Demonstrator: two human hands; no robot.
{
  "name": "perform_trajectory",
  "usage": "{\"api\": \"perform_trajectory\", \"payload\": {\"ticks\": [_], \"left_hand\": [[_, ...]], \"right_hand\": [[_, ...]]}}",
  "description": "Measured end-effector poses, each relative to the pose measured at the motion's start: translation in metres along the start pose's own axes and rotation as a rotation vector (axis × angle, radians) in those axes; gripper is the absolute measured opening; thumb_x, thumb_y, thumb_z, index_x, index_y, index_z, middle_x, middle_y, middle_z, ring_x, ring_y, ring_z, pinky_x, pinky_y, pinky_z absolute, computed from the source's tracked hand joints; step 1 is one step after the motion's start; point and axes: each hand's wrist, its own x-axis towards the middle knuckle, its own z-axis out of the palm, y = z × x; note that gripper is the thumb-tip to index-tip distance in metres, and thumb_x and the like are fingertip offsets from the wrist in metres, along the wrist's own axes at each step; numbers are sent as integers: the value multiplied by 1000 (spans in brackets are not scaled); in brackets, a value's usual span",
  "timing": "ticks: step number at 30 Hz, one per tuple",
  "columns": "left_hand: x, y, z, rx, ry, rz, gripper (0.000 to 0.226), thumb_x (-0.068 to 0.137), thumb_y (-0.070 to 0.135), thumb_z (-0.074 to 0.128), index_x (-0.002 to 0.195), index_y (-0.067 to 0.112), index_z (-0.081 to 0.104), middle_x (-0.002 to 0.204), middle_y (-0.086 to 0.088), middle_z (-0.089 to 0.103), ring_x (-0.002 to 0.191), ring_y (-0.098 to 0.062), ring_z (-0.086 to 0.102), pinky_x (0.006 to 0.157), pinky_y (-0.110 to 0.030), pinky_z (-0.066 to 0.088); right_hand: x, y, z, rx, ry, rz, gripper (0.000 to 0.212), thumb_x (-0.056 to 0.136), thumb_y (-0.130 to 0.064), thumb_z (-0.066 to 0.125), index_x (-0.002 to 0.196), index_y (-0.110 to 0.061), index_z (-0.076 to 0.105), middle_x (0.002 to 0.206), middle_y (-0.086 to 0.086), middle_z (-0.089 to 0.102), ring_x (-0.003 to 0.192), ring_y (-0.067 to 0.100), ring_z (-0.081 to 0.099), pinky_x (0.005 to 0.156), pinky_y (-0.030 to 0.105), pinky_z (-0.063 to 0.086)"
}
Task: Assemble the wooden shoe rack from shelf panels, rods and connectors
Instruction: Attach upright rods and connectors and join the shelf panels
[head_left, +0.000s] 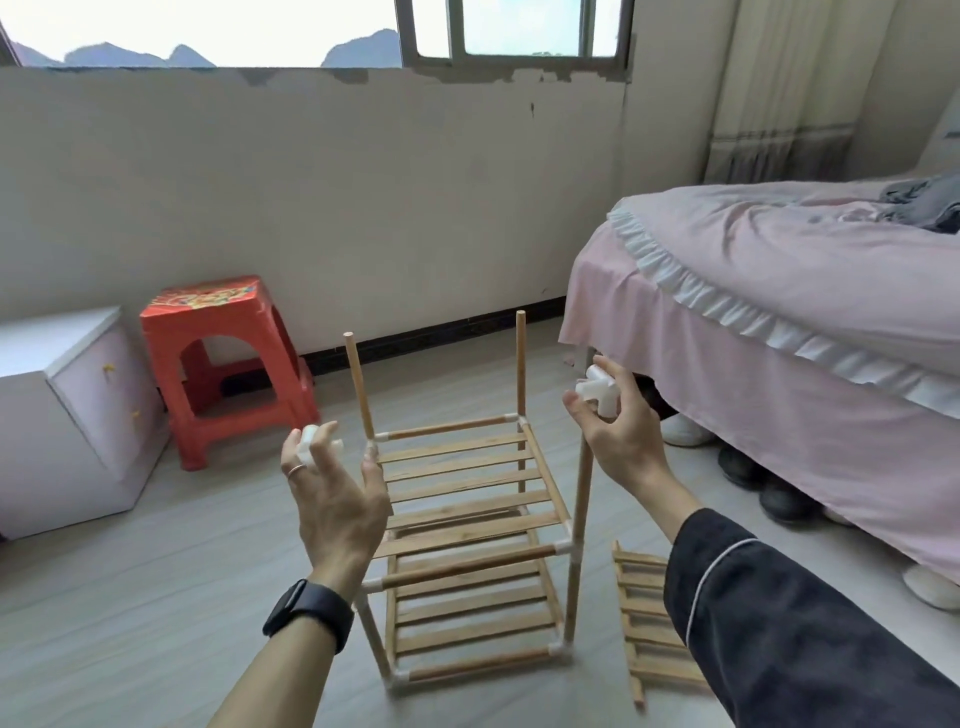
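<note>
White plastic connector (313, 442) pinched at left hand (332, 499) fingertips, other fingers loosely spread; right hand (618, 436) fingers curl round second connector (598, 391). Both hands raised by half-built shoe rack (467, 519) standing on floor (156, 597), two bare rods (520, 364) sticking up. Spare shelf panel (644, 623) lies just right of it.

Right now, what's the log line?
left hand: holds left connector | right hand: holds right connector | rack: two shelves fitted, far rod tops bare | spare panel: on floor
</note>
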Motion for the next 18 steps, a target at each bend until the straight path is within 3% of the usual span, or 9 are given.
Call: {"api": "perform_trajectory", "payload": {"ticks": [3,6,10,12,13,15,16,18], "left_hand": [[0,1,1,-14,-3,-7,57,90,17,68,137,20,37,146,-20,28,121,-18,35,78,-36,42],[-2,2,1,-14,-10,-14,59,89,15,68,138,21,35,145,-20,29,123,-19,34,79,-37,41],[-3,1,-1,-14,-25,-8,59,90,15,67,138,23,33,145,-19,28,121,-20,39,75,-38,46],[-2,-1,-2,-6,-47,-16,60,90,14,66,139,25,32,144,-18,27,120,-31,45,72,-40,48],[-2,-2,-2,-1,-55,-18,60,90,14,65,139,25,32,144,-18,27,120,-35,47,71,-42,50],[-2,-3,-3,3,-62,-12,61,89,13,64,139,25,32,143,-18,28,120,-37,46,72,-45,52],[-2,-4,-3,2,-63,-10,61,89,13,64,139,25,32,143,-18,28,120,-37,46,72,-46,53],[-2,-4,-3,0,-63,-10,62,89,11,64,140,25,31,143,-17,28,119,-38,46,71,-43,51]], "right_hand": [[-2,-4,3,-14,21,-31,60,90,-51,71,141,-28,51,97,-21,59,86,-19,58,66,-1,42],[-1,-9,6,-71,108,-25,49,90,-57,68,129,-30,56,91,-27,56,80,-11,61,63,3,43],[5,-14,2,-101,179,-38,43,86,-63,70,112,-32,58,87,-21,61,76,-2,61,58,7,44],[9,-16,-3,-63,143,31,47,83,-67,70,113,-32,61,90,-17,66,78,2,64,61,6,47],[12,-17,-5,-22,107,85,47,84,-65,70,114,-30,63,92,-13,69,83,5,66,68,10,52],[19,-16,-9,63,61,183,33,92,-53,67,113,-27,67,92,-8,75,92,13,70,84,32,59],[21,-16,-11,82,60,208,25,95,-46,63,109,-26,68,89,-8,77,91,14,71,83,36,60],[21,-17,-15,92,71,244,27,99,-46,57,97,-24,72,80,-11,77,79,8,72,70,28,57]]}}
